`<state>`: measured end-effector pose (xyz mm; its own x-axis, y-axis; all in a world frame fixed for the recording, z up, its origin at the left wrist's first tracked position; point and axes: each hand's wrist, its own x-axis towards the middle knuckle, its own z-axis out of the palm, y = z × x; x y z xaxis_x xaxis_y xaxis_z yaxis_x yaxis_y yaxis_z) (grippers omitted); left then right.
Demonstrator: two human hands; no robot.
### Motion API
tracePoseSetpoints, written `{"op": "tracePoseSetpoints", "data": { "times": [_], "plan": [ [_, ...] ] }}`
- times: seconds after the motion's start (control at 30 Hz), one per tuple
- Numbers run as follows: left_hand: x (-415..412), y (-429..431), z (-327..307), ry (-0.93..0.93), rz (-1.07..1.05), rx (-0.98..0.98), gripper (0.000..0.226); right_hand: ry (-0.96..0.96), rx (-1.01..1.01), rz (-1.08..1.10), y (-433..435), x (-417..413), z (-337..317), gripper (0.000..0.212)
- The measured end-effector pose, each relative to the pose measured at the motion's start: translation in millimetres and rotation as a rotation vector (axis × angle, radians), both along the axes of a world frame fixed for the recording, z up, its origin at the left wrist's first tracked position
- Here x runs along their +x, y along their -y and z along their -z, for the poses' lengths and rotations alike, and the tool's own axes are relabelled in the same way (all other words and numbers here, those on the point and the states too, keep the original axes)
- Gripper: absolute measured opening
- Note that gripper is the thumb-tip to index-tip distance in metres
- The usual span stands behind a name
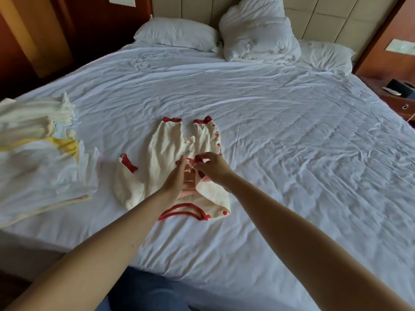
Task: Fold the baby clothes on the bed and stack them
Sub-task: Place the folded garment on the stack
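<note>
Under both hands: romper (166, 144), cream with red trim and red snaps, lying flat on the bed (280, 135); legs point away from the person, red-bound neck opening toward the person.
Left hand (177, 176): fingers straight and together, palm pressing the romper's chest flat.
Right hand (213, 168): fingers curled, thumb and fingertips pinching a red-edged bit of the romper just beside the left hand's fingertips; a cream flap lies turned back under this wrist.
Left of the left hand, close: sleeve (128, 182) of the romper, red-cuffed, spread out on the bed.
Left of the left hand, further out: pile of baby clothes (45, 171), white, cream and yellow, near the bed's edge, apart from the romper; blurred, so single pieces cannot be told.
Far beyond the hands: pillow (177, 33) lying flat, bunched white duvet (258, 34) just beside it, both against the padded headboard (314, 16).
Beyond the right hand, off the bed: wooden nightstand (399, 97) carrying small dark things, too small to name.
Bed surface: white, creased all over.
</note>
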<state>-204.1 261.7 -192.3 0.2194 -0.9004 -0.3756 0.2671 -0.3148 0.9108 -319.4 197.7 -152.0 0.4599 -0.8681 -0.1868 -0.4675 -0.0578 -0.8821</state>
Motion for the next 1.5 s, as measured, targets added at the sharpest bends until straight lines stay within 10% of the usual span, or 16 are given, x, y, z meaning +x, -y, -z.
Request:
{"op": "tracePoseSetpoints", "data": {
  "times": [0.2,0.5,0.63,0.97,1.2,1.5],
  "plan": [
    [28,-7,27,0.301,-0.047,0.002,0.029,-0.145,-0.177,-0.011,-10,0,36,0.023],
    [35,-26,55,1.446,0.038,-0.247,0.048,-0.598,-0.546,-0.299,-27,-35,97,0.052],
    [40,-35,86,1.665,0.342,-0.392,0.048,-0.673,-0.637,-0.352,-33,-39,107,0.072],
    [34,-40,68,1.508,0.650,-0.001,0.094,-0.760,-0.527,-0.450,-29,-37,101,0.082],
    [72,-105,57,1.453,0.154,-0.406,0.034,-0.665,-0.583,-0.360,-30,-15,67,0.047],
    [126,-145,85,1.468,0.100,-0.389,0.035,-0.380,-0.841,-0.608,-47,114,19,0.044]
  ]
}}
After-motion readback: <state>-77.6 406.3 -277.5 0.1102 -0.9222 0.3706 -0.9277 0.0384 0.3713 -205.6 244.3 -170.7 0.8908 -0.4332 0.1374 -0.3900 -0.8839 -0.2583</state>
